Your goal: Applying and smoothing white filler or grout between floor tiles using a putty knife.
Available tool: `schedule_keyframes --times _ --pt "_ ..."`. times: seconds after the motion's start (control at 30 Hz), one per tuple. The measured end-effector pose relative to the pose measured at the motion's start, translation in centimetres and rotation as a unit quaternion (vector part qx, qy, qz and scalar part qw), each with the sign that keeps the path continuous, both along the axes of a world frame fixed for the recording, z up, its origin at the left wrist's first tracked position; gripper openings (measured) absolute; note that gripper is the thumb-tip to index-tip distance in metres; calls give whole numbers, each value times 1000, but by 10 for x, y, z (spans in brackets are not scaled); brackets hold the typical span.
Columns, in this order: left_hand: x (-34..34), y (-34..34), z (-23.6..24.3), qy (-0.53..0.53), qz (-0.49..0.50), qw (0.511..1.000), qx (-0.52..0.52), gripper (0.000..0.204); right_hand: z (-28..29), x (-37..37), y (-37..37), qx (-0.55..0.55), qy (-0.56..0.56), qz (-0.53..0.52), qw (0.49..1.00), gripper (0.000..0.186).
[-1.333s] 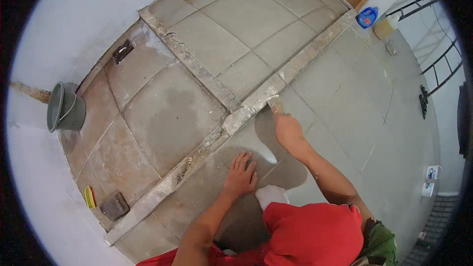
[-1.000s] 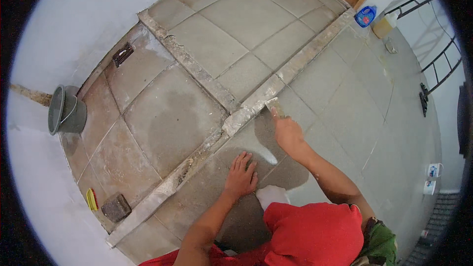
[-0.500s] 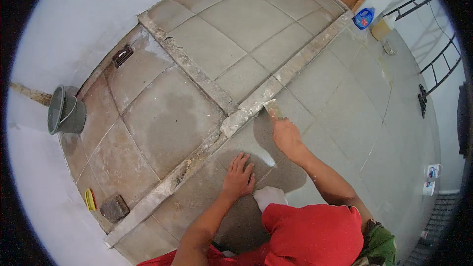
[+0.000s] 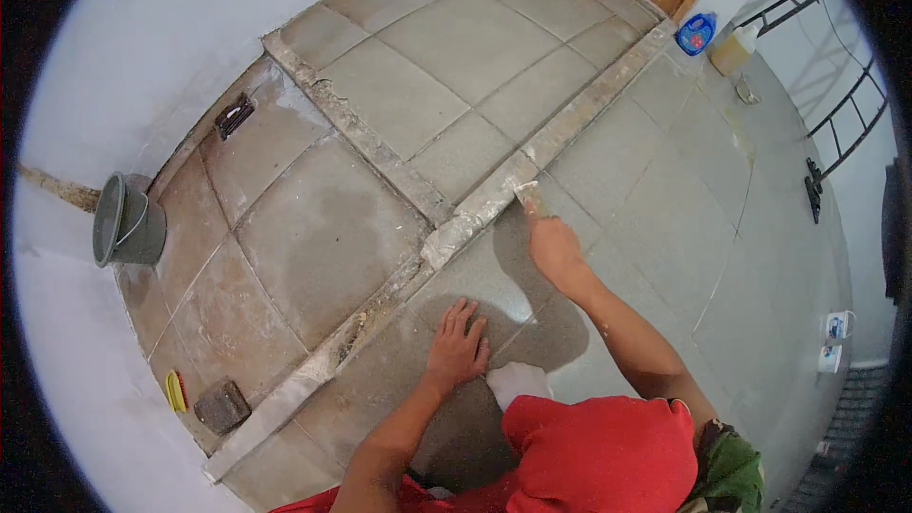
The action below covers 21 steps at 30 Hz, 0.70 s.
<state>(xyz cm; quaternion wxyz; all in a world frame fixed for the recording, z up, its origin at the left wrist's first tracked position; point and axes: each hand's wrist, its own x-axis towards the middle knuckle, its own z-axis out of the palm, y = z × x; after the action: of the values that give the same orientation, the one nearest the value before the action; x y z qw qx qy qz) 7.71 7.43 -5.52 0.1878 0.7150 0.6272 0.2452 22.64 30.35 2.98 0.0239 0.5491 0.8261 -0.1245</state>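
Note:
My right hand [image 4: 556,249] is closed around the handle of a scraper [image 4: 530,196], its blade against the near side of a low, rough cement ledge [image 4: 489,198]. Pale, crusty residue coats the ledge near the blade. My left hand [image 4: 458,344] lies flat on the grey floor tiles with fingers spread, just short of the ledge and left of my right hand. The blade's edge is partly lost in the pale residue.
A grey bucket [image 4: 130,223] stands by the left wall. A yellow brush [image 4: 176,390] and a dark block [image 4: 221,407] lie near the ledge's left end. Bottles [image 4: 696,34] stand at the far right, a black ladder [image 4: 845,123] leans there, and small white tubs [image 4: 829,358] sit right.
My right hand and the scraper have shifted slightly away and to the right along the ledge. My left hand stays planted on the floor.

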Motion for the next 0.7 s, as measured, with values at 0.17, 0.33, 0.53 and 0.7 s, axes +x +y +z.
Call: schedule_keyframes --times 0.17,0.33,0.53,0.7 --pt "-1 -1 5 0 0 1000 -7 41 5 0 3 31 -28 5 999 60" --pt "-2 0 0 11 0 1000 6 43 16 -3 -1 26 -55 0 998 60" --pt "-2 -2 1 4 -2 1000 -1 44 18 -5 -4 14 -80 -6 997 61" --pt "-1 -1 -2 2 1 1000 -1 44 22 -9 0 -9 -93 -4 996 63"
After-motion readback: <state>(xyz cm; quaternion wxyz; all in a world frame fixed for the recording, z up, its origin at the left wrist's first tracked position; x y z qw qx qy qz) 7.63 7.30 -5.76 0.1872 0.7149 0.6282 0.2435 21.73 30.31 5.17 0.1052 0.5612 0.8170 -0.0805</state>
